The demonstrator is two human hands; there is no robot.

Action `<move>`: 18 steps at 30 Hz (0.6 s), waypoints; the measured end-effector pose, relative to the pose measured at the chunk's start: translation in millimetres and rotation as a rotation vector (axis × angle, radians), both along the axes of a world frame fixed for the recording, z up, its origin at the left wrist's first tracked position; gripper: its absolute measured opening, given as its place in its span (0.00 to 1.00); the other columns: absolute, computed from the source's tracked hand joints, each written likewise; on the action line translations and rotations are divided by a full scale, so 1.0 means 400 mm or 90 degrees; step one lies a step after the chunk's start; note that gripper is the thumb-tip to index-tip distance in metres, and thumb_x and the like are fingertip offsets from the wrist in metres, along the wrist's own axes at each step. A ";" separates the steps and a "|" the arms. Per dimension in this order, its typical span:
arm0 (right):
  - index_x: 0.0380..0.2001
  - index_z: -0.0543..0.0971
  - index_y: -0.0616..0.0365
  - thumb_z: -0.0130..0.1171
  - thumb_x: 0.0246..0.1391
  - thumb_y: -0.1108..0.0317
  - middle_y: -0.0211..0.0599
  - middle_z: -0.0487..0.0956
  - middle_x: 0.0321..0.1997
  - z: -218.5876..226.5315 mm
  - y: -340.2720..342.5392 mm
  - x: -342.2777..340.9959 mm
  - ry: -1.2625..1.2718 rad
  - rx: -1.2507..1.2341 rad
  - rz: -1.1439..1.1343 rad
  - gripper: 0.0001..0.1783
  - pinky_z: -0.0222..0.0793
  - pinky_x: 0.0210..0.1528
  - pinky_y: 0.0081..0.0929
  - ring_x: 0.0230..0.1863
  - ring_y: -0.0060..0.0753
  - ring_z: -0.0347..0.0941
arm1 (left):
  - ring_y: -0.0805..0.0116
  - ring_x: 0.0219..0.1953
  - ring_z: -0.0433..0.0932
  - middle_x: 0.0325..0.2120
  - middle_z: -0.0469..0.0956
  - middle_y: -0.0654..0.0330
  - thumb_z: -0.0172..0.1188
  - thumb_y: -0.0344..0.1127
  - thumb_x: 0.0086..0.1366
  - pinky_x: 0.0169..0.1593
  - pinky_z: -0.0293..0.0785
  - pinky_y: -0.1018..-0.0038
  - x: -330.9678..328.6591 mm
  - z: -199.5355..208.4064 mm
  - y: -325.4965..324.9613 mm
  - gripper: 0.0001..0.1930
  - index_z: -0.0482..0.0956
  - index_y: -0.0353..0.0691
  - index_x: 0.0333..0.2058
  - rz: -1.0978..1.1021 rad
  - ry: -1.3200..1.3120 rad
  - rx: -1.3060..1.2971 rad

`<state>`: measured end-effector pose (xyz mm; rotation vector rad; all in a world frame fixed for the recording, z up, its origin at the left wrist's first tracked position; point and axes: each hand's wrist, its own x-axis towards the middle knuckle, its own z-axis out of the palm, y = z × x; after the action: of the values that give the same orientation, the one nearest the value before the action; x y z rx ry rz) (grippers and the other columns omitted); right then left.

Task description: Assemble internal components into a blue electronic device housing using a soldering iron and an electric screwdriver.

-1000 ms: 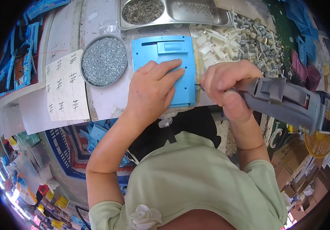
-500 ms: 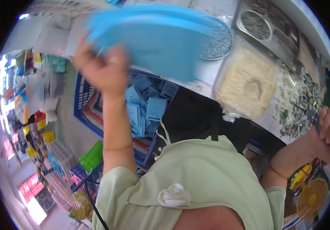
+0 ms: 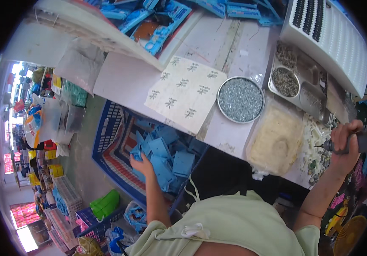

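Observation:
My left hand (image 3: 142,165) reaches down into a blue basket (image 3: 100,143), its fingers closed on the edge of a light-blue plastic part (image 3: 136,152). Several similar flat blue parts (image 3: 159,147) lie heaped around it. At the right, my right hand (image 3: 346,138) is wrapped round a dark grey electric screwdriver (image 3: 364,141), whose thin bit points left over the table. A white sheet with printed dark figures (image 3: 181,91) lies on the table. Beside it stands a round dish of small silver screws (image 3: 240,100).
A plastic-wrapped pale block (image 3: 275,143) lies near the table's front edge. Behind it is a metal compartment tray (image 3: 309,100); small loose parts (image 3: 315,155) are scattered to its right. A white ribbed board (image 3: 330,40) leans far right. Blue assemblies (image 3: 162,25) lie at the back.
The large blue piece that my left hand held over the table is gone from there. That hand has dropped into the basket. The screwdriver now shows more fully, and the view has shifted.

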<state>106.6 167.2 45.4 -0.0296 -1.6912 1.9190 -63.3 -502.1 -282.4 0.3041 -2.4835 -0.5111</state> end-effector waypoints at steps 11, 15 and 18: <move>0.49 0.69 0.59 0.66 0.60 0.51 0.25 0.66 0.23 -0.021 -0.028 0.004 -0.011 -0.018 -0.069 0.27 0.57 0.30 0.22 0.23 0.20 0.61 | 0.67 0.28 0.74 0.34 0.77 0.56 0.52 0.63 0.73 0.26 0.67 0.77 -0.677 0.573 0.960 0.29 0.72 0.36 0.41 -0.260 -0.371 1.350; 0.54 0.68 0.61 0.67 0.60 0.53 0.25 0.66 0.24 -0.025 0.003 0.042 -0.013 -0.023 -0.049 0.29 0.57 0.29 0.23 0.24 0.20 0.61 | 0.72 0.23 0.70 0.26 0.73 0.62 0.49 0.63 0.73 0.22 0.60 0.77 -0.795 0.484 0.927 0.27 0.69 0.41 0.37 -0.308 -0.185 1.359; 0.62 0.66 0.65 0.67 0.59 0.56 0.37 0.75 0.34 0.011 0.018 0.072 -0.042 0.029 -0.086 0.36 0.68 0.40 0.27 0.34 0.27 0.71 | 0.74 0.19 0.65 0.23 0.69 0.65 0.47 0.61 0.74 0.21 0.57 0.76 -0.763 0.532 0.974 0.25 0.69 0.41 0.36 -0.293 -0.222 1.308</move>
<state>135.2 174.3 49.9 -0.1861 -1.7301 1.7973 -368.4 -112.6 -69.6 0.5169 -1.1998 -3.1326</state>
